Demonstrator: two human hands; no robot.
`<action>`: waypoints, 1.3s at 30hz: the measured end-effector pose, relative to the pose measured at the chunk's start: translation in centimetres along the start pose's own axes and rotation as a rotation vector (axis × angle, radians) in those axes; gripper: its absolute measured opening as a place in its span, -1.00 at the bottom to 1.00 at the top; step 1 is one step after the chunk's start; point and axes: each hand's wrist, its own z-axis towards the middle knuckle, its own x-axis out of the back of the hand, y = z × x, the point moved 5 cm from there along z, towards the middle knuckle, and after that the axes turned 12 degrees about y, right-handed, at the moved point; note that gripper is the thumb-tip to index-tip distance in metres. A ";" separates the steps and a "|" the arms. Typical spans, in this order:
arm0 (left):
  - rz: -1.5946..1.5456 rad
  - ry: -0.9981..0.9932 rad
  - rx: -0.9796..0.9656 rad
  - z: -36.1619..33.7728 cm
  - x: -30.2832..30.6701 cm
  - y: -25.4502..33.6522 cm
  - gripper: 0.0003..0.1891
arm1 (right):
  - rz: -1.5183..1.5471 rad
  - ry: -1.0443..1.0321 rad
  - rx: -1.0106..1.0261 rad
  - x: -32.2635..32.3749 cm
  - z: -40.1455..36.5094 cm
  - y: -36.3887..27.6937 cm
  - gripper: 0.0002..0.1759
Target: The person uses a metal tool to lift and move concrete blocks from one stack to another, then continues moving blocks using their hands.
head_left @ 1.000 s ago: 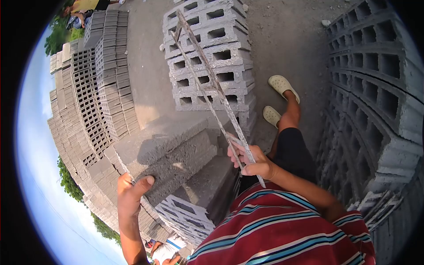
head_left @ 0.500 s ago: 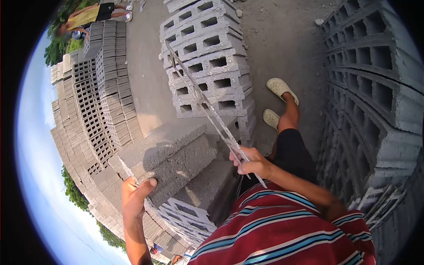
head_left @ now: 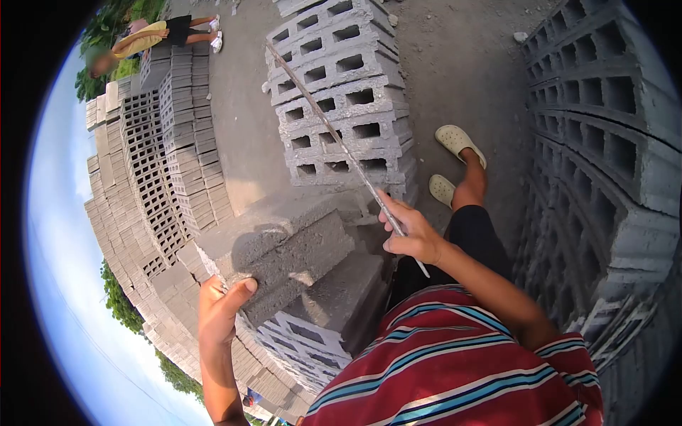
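My left hand [head_left: 222, 309] grips the near left end of a grey concrete block [head_left: 291, 263], its thumb on the top edge. This block rests on top of a stack of hollow blocks [head_left: 305, 341]. My right hand [head_left: 414, 233] is wrapped round the lower part of a long thin bar [head_left: 332, 129], just right of the gripped block. The bar slants up and left across a pile of hollow blocks [head_left: 344, 92], seen edge-on as a single line. Whether its far tip touches that pile, I cannot tell.
Tall block stacks stand on the right [head_left: 590, 149] and on the left [head_left: 153, 177]. A person in a yellow top [head_left: 142, 39] is at the upper left. Part of another person shows at the bottom. My feet in pale clogs [head_left: 460, 145] stand on grey ground [head_left: 455, 64].
The bar has turned in my right hand, from two visible parallel strips to one thin line. My left hand keeps its hold on the block. The person in yellow has changed posture.
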 end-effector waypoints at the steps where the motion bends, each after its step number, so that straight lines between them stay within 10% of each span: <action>1: 0.001 -0.008 0.006 0.0 -0.3 -0.1 -0.67 | -0.171 0.069 0.110 0.5 1.3 0.2 0.03; 7: 0.446 0.143 -0.020 0.5 -2.4 -0.9 -0.69 | -1.067 0.416 0.081 3.7 11.3 3.7 0.09; 17: 0.579 0.200 -0.221 0.2 -5.8 -1.6 -0.48 | -1.418 0.351 0.070 3.7 18.9 7.6 0.11; 21: 0.513 0.176 -0.325 0.4 -6.2 -1.1 -0.66 | -1.208 0.405 0.394 2.8 17.1 5.5 -0.15; 24: 0.581 0.131 -0.252 0.5 -6.1 -1.5 -0.62 | -0.630 -0.136 0.310 -1.0 13.2 -2.9 -0.21; 28: 0.562 0.091 -0.182 0.4 -6.0 -1.6 -0.54 | -0.583 -0.607 0.672 -7.5 5.3 -11.5 0.16; 39: 0.513 0.029 -0.302 0.6 -6.1 -2.0 -0.40 | -0.666 -0.192 0.869 -9.2 1.7 -6.7 0.29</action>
